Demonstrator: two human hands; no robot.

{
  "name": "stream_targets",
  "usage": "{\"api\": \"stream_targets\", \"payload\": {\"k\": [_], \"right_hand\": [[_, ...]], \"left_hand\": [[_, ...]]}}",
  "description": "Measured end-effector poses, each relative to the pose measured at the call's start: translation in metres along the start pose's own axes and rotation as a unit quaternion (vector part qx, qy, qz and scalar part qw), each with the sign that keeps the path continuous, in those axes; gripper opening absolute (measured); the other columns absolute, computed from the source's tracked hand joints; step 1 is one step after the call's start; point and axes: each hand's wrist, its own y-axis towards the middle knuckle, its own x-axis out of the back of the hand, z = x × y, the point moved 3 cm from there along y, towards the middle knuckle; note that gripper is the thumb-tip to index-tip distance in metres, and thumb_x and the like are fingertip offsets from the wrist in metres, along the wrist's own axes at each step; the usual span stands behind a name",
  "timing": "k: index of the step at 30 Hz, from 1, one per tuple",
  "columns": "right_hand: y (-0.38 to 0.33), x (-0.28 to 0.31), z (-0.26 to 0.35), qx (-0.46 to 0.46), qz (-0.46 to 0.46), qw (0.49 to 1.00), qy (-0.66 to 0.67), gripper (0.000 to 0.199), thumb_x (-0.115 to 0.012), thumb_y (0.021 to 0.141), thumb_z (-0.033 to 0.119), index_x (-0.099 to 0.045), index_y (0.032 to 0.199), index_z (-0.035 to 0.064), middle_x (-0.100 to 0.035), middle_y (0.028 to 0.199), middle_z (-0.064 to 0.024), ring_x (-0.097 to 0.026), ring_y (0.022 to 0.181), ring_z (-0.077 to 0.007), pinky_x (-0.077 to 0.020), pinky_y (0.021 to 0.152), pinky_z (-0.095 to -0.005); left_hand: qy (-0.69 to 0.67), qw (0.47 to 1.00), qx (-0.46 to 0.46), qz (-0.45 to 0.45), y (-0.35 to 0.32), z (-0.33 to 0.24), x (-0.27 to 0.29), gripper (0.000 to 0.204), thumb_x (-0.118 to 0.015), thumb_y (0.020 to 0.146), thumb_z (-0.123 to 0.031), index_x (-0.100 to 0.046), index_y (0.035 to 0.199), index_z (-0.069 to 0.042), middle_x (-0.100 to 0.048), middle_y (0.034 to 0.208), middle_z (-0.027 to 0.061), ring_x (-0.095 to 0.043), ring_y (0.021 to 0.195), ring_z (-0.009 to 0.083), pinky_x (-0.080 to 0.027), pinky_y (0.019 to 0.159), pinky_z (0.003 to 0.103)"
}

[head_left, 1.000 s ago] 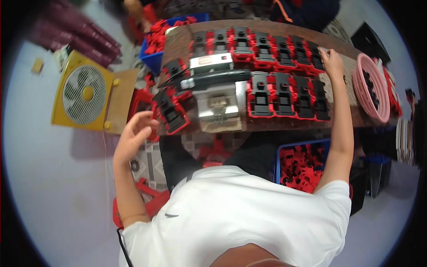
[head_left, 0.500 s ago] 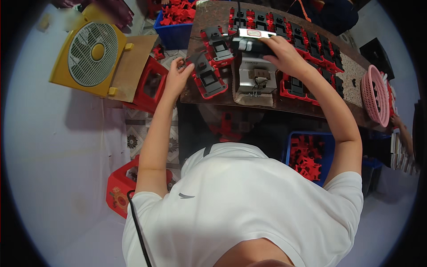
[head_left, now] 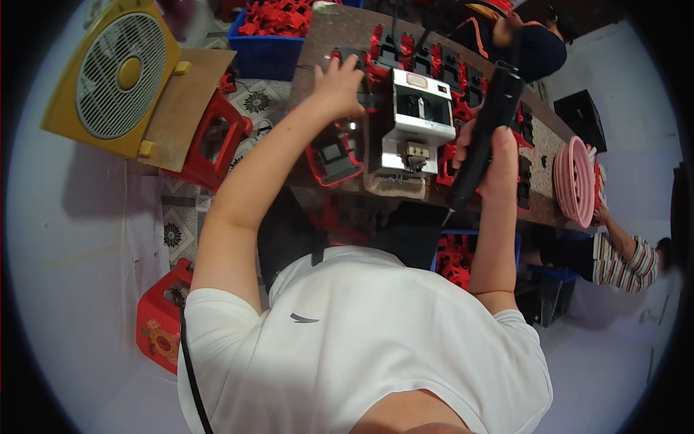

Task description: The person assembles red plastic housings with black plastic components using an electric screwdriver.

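Observation:
My right hand [head_left: 499,163] is wrapped round a black electric screwdriver [head_left: 491,116], held tilted to the right of a silver screw feeder [head_left: 423,119] with its thin bit pointing down toward me. Over a red-and-black plastic assembly [head_left: 356,58] at the table's left side, my left hand [head_left: 338,88] reaches with fingers spread; whether it touches the part is hard to tell. Nearer to me, another red-and-black assembly [head_left: 336,160] lies by the table's front edge, left of the feeder.
Rows of similar red-and-black assemblies [head_left: 452,72] stand behind the feeder. Blue bins of red parts sit at the far left [head_left: 267,54] and below the table [head_left: 457,264]. Pink baskets [head_left: 575,181] are at right. A yellow fan [head_left: 119,76] stands left. Other people work nearby.
My right hand has gone from the feeder's back to its right side, and the screwdriver now shows in it. My left hand has moved away from me and right, over the farther assembly.

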Motion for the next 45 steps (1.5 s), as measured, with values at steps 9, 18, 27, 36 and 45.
{"api": "stream_targets", "payload": {"k": [9,18,27,36,45], "right_hand": [[-0.039,0.040,-0.048,0.065,-0.066,0.991,-0.092,0.061,-0.070,0.087,0.041,-0.043,0.124,-0.0001,-0.060,0.092,-0.0132,-0.062,0.072,-0.0204,-0.0563,0.059,-0.0339],[-0.020,0.018,-0.042,0.130,-0.040,0.991,-0.005,0.053,-0.068,0.089,0.037,-0.047,0.118,-0.0005,-0.058,0.089,-0.0144,-0.061,0.071,-0.0224,-0.0555,0.058,-0.0369],[0.015,-0.001,-0.028,0.391,-0.051,0.917,-0.063,0.047,-0.071,0.087,0.026,-0.046,0.113,-0.0021,-0.063,0.082,-0.0140,-0.063,0.063,-0.0196,-0.0553,0.057,-0.0335],[0.008,0.001,-0.051,0.409,-0.101,0.904,-0.072,0.060,-0.069,0.089,0.040,-0.042,0.119,-0.0051,-0.063,0.081,-0.0156,-0.063,0.062,-0.0213,-0.0566,0.057,-0.0333],[0.005,-0.001,-0.059,0.386,-0.092,0.913,-0.097,0.065,-0.070,0.087,0.042,-0.041,0.121,-0.0044,-0.063,0.081,-0.0155,-0.063,0.062,-0.0216,-0.0548,0.057,-0.0319]], "left_hand": [[-0.349,0.924,0.060,-0.147,-0.046,0.057,-0.001,0.098,-0.085,0.064,-0.043,-0.040,0.143,-0.010,-0.036,0.148,0.0214,-0.036,0.138,0.0347,-0.034,0.109,0.042],[-0.581,0.785,0.118,-0.177,-0.113,0.040,-0.041,0.088,-0.082,0.073,-0.013,-0.031,0.144,-0.004,-0.051,0.131,0.0153,-0.053,0.117,0.0212,-0.043,0.100,0.033],[-0.655,0.727,0.146,-0.147,-0.120,0.032,-0.054,0.054,-0.074,0.080,-0.011,-0.045,0.125,-0.003,-0.061,0.115,0.0095,-0.060,0.105,0.0181,-0.046,0.095,0.031],[-0.658,0.724,0.140,-0.155,-0.119,0.029,-0.056,0.053,-0.074,0.080,-0.013,-0.047,0.124,-0.002,-0.061,0.114,0.0092,-0.060,0.104,0.0174,-0.047,0.094,0.031],[-0.656,0.726,0.162,-0.126,-0.122,0.025,-0.050,0.050,-0.073,0.081,-0.014,-0.049,0.123,-0.002,-0.062,0.113,0.0079,-0.060,0.103,0.0166,-0.048,0.092,0.031]]}}
